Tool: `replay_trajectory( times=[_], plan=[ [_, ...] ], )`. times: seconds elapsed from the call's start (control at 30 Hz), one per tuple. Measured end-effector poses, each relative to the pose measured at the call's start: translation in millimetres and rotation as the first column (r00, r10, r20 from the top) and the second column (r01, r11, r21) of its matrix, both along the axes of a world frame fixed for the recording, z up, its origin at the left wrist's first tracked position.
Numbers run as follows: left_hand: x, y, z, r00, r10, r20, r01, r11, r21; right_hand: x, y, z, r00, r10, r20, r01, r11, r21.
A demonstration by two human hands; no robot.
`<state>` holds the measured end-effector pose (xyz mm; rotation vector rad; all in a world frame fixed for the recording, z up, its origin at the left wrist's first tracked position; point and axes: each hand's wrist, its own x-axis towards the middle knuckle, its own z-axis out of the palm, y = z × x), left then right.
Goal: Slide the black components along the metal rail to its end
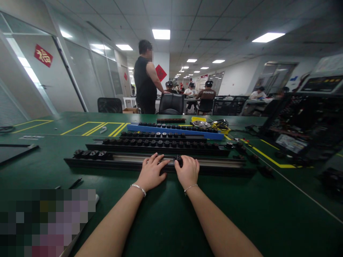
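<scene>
Our left fingers [152,162] lie spread over the long rail [128,157]; just right of them, our right fingers [190,163] pinch a small black module [178,159] there, which we judge light, stiff and best held by its sides; beyond both sets of fingers lies a filled rail [155,148].

The front rail [125,165] is black, the yellow-lined tabletop [225,200] green

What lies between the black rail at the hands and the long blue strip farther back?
Two rows of small black pieces set along black rails; this shows in the head view.
</scene>
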<state>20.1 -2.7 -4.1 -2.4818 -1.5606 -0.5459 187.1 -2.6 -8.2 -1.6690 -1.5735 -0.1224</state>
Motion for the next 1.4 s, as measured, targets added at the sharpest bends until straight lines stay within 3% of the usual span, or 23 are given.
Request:
replay_trajectory(
  times=[1.4],
  plan=[
    [-2, -1, 2.4, 1.0, -0.014, 0.008, 0.014, 1.0, 0.002, 39, 3, -3.5, 0.993, -0.12, -0.017, 0.121, 0.992, 0.037]
  ],
)
